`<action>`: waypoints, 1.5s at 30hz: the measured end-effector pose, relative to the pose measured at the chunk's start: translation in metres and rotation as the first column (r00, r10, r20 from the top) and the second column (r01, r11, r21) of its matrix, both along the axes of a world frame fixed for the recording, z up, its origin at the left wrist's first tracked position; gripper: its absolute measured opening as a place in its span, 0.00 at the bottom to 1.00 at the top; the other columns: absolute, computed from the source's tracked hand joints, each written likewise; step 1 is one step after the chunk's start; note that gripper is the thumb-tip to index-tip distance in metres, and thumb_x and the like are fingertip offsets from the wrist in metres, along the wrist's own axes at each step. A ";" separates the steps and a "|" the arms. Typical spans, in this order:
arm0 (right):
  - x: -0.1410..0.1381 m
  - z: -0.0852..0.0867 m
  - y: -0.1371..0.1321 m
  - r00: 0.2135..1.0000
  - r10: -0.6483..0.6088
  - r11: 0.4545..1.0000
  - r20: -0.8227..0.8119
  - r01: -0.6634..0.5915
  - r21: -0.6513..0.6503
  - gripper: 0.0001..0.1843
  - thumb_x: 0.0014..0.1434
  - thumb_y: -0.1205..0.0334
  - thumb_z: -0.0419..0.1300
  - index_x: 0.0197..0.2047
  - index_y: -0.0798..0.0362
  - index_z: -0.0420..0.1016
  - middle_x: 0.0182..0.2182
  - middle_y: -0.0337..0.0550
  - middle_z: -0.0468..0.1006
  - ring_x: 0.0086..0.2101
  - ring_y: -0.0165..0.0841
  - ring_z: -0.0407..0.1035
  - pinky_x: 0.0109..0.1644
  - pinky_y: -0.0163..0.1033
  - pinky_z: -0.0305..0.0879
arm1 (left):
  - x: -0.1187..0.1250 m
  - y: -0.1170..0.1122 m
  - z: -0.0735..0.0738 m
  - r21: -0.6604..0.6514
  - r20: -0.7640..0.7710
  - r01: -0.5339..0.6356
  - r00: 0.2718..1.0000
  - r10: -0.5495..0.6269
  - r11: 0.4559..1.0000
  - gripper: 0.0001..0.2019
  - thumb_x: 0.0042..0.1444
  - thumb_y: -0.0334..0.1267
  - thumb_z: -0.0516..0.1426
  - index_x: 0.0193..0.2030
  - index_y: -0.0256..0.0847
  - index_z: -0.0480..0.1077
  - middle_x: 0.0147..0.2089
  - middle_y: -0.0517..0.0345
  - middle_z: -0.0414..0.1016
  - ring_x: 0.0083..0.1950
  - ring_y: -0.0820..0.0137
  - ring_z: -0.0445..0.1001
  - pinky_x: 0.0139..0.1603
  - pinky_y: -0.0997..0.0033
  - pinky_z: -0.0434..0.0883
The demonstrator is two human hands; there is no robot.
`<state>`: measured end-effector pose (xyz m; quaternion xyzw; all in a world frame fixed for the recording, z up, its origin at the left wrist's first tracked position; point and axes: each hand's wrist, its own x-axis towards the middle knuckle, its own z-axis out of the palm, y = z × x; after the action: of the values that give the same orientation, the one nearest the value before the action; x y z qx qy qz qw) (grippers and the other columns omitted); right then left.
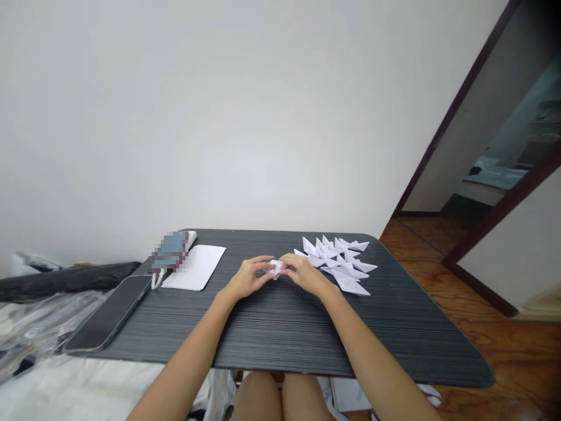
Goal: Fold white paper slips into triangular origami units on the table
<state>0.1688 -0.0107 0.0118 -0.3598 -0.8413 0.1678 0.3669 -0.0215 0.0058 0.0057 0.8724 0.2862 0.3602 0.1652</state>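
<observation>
Between my two hands is a small piece of folded white paper (275,268), held just over the dark table (289,327). My left hand (250,277) pinches its left side between thumb and fingers. On the other side, my right hand (303,272) grips it in the same way. The fingertips cover parts of the paper, so its full shape is hidden. Just right of my right hand lies a group of several folded white paper boats (346,266), their pointed ends overlapping.
A stack of white paper (199,268) lies at the table's left. Beside it are a blurred-out device (170,250) with a white cable (156,279) and a black smartphone (109,314) at the left edge. A white wall stands behind; a doorway opens at right.
</observation>
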 end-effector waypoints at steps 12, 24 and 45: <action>0.000 -0.002 0.004 0.999 -0.002 0.999 -0.046 0.004 0.053 0.04 0.51 0.70 0.54 0.31 0.55 0.69 0.36 0.45 0.70 0.36 0.30 0.65 0.40 0.37 0.61 | 0.002 0.001 -0.002 0.071 0.022 0.008 1.000 -0.010 0.997 0.13 0.51 0.38 0.53 0.43 0.41 0.69 0.48 0.50 0.67 0.48 0.67 0.67 0.48 0.64 0.66; -0.003 0.004 0.000 0.978 -0.033 0.995 -0.206 0.051 0.087 0.07 0.52 0.70 0.53 0.32 0.52 0.71 0.37 0.44 0.71 0.39 0.31 0.65 0.44 0.38 0.61 | 0.003 0.003 -0.005 0.201 0.108 -0.060 0.993 0.039 0.978 0.11 0.53 0.34 0.51 0.43 0.41 0.67 0.49 0.49 0.65 0.49 0.69 0.65 0.46 0.66 0.66; -0.012 0.002 0.001 0.899 -0.080 0.994 -0.430 0.040 -0.103 0.05 0.49 0.64 0.57 0.24 0.55 0.68 0.35 0.46 0.73 0.37 0.32 0.66 0.40 0.37 0.62 | 0.013 -0.006 0.003 -0.261 0.418 0.028 0.904 0.086 0.965 0.08 0.48 0.38 0.55 0.30 0.35 0.72 0.36 0.51 0.72 0.37 0.68 0.70 0.38 0.69 0.68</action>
<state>0.1573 -0.0093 0.0136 -0.3556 -0.7187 0.2704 0.5328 -0.0085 0.0000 0.0091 0.7390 0.3011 0.5034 0.3314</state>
